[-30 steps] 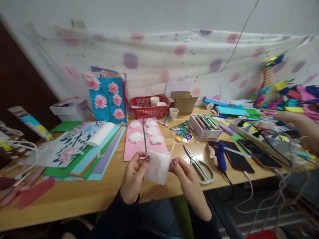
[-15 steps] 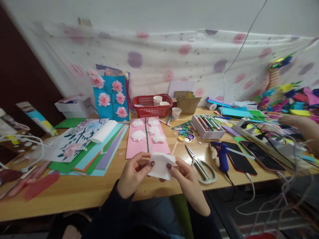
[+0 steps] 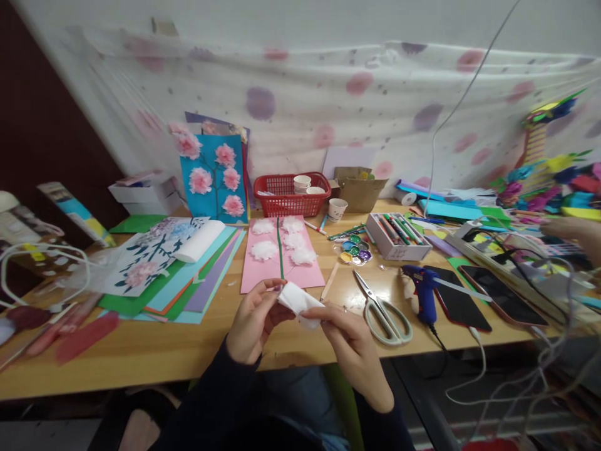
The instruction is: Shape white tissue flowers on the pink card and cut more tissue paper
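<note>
Both my hands hold a piece of white tissue paper (image 3: 297, 299), partly folded, above the table's front edge. My left hand (image 3: 253, 321) pinches its left end, and my right hand (image 3: 351, 338) has thumb and fingers closed on its right side. Just beyond them lies a pink card (image 3: 256, 280) with a green stem strip (image 3: 280, 250) and several white fluffy tissue flowers (image 3: 264, 251). Right of my right hand are scissors (image 3: 382, 313), blades slightly apart, and a wooden stick (image 3: 330, 282).
A blue glue gun (image 3: 424, 294) and two phones (image 3: 502, 294) with cables lie at right. Behind are a marker box (image 3: 399, 250), paint palette (image 3: 355, 249) and red basket (image 3: 291, 205). Coloured paper (image 3: 211, 294) lies left. Another person's hand (image 3: 575, 232) reaches in at far right.
The tissue paper was spread flatter between my hands; now it is folded narrower and tilted. My right hand has shifted its fingers over it. The view has turned slightly left.
</note>
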Demonstrator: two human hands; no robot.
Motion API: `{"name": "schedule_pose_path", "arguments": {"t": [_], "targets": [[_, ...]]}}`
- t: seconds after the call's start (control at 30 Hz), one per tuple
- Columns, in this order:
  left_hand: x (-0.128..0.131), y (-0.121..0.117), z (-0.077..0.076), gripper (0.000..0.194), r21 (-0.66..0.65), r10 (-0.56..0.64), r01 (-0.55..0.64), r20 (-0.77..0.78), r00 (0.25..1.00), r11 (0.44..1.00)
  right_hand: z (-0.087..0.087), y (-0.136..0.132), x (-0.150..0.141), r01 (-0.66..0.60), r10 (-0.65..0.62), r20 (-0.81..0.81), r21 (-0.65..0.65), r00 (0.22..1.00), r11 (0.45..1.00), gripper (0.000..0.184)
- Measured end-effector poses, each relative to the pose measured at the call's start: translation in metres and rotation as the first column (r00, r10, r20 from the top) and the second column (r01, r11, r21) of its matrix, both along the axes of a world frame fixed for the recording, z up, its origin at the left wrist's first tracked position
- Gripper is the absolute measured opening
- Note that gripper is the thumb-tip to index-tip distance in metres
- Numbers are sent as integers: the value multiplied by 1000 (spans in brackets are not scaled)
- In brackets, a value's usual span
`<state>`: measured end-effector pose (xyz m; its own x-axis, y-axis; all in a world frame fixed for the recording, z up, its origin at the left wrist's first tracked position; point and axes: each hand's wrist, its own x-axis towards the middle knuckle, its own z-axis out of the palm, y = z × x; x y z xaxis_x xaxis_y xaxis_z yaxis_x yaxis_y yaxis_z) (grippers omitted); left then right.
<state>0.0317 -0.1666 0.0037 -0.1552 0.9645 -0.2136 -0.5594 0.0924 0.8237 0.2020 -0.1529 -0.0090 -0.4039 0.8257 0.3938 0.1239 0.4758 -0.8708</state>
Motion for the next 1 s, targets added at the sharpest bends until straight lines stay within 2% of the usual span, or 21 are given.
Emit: {"name": "schedule_pose_path", "arguments": {"t": [0.13, 0.33, 0.53, 0.63, 0.73, 0.83, 0.93, 1.0], "targets": [[4, -1, -2, 40, 27, 12, -14, 67, 998, 1000, 0, 0, -1, 23, -23, -2, 67, 1000, 997, 29], [21, -11, 1, 36, 89, -9, 12, -36, 999, 996, -3, 0, -5, 28, -28, -4, 117, 1000, 993, 30], [28, -10, -7, 33, 100, 57, -53, -37, 998, 994, -5, 1, -7, 38, -48, 45, 205, 998, 978, 32], [25, -6, -12, 33, 95, 76, -72, -36, 996, 993, -6, 0, -6, 2, -15, 55, 235, 998, 972, 32], [20, -4, -16, 31, 100, 103, -95, -79, 992, 990, -4, -3, -4, 19, -14, -48, 93, 999, 995, 26], [16, -4, -17, 28, 142, 136, -105, -224, 965, 984, -2, -3, -3, 66, -77, -130, -87, 989, 994, 27], [15, -5, -15, 25, 186, 138, -73, -364, 921, 980, -2, 0, -4, 57, -57, 2, -80, 998, 995, 21], [15, -5, -13, 24, 192, 134, -62, -388, 912, 979, -3, 2, -5, 52, -47, 71, -66, 996, 996, 21]]}}
